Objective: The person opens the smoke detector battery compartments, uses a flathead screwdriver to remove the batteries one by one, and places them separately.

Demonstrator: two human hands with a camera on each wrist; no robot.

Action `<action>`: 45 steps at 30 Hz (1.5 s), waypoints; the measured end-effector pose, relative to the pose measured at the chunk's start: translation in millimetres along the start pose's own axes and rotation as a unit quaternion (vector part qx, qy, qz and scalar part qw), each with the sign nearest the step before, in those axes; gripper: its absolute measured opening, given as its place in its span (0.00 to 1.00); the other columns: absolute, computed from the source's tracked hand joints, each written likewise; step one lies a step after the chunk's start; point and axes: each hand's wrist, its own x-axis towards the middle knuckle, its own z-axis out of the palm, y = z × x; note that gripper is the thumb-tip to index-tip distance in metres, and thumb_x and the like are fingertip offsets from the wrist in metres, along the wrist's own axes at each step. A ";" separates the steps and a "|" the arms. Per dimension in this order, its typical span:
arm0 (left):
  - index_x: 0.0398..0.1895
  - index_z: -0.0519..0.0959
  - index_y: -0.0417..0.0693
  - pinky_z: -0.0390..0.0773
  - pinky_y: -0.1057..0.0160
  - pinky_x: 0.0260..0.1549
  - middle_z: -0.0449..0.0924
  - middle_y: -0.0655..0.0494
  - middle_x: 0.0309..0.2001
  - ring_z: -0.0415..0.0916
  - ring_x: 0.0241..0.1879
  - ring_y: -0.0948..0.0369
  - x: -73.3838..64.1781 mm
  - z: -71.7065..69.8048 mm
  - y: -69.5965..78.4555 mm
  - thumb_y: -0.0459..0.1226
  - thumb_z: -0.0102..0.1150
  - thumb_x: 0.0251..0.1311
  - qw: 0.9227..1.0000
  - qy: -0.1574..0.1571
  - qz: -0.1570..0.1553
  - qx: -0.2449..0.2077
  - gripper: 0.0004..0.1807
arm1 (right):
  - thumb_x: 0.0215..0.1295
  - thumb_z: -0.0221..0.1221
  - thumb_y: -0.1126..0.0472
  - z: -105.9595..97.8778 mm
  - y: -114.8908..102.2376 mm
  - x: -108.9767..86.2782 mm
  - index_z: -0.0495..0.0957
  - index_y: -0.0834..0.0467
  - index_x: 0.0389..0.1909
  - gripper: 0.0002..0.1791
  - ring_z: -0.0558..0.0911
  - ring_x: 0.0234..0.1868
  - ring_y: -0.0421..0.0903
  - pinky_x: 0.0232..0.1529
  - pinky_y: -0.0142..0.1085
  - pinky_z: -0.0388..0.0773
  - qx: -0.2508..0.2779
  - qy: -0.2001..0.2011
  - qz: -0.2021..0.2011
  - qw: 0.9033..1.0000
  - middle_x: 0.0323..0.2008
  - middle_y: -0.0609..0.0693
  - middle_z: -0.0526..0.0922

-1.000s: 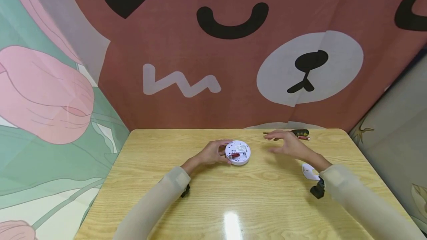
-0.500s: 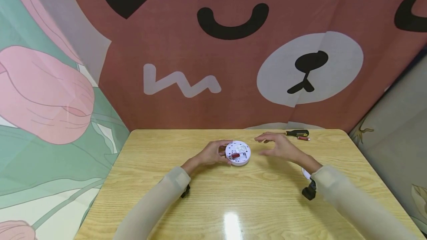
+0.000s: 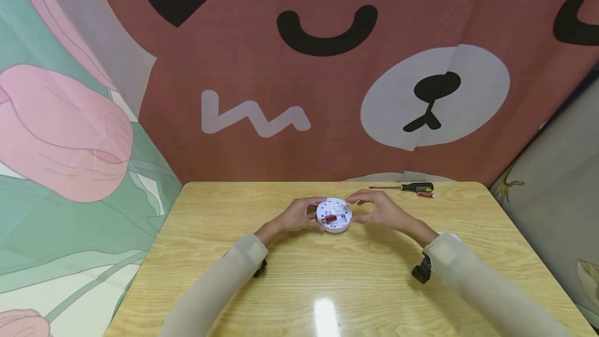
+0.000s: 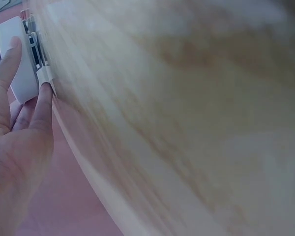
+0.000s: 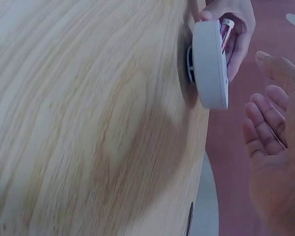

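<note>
A round white smoke detector (image 3: pixel 334 215) stands over the table with its open battery side facing up. In it sits a red battery (image 3: pixel 330 218), which sticks out at a slant in the right wrist view. My left hand (image 3: pixel 296 215) grips the detector by its left edge, thumb on the near side and fingers on the far side. Dark slots show on the detector's underside in both wrist views. My right hand (image 3: pixel 381 210) is just right of the detector, fingers and thumb apart and holding nothing, with its fingertips close to the rim.
A screwdriver (image 3: pixel 418 187) with a black and yellow handle lies at the back right of the wooden table (image 3: pixel 290 285). Beside its handle is another red battery (image 3: pixel 426 195). A white cover (image 3: pixel 449 235) lies partly hidden behind the right sleeve.
My right hand has moved left from near the screwdriver to beside the detector, uncovering the screwdriver's shaft. The left hand and the detector have stayed in place.
</note>
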 end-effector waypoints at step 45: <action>0.78 0.69 0.41 0.80 0.67 0.59 0.77 0.44 0.70 0.80 0.66 0.51 1.2 -0.9 -1.9 0.33 0.82 0.53 1.000 -0.014 -0.002 -0.002 0.47 | 0.61 0.76 0.64 49.8 -9.1 27.0 0.87 0.62 0.57 0.22 0.87 0.50 0.50 0.47 0.45 0.87 0.051 -0.046 -0.010 0.998 0.52 0.55 0.88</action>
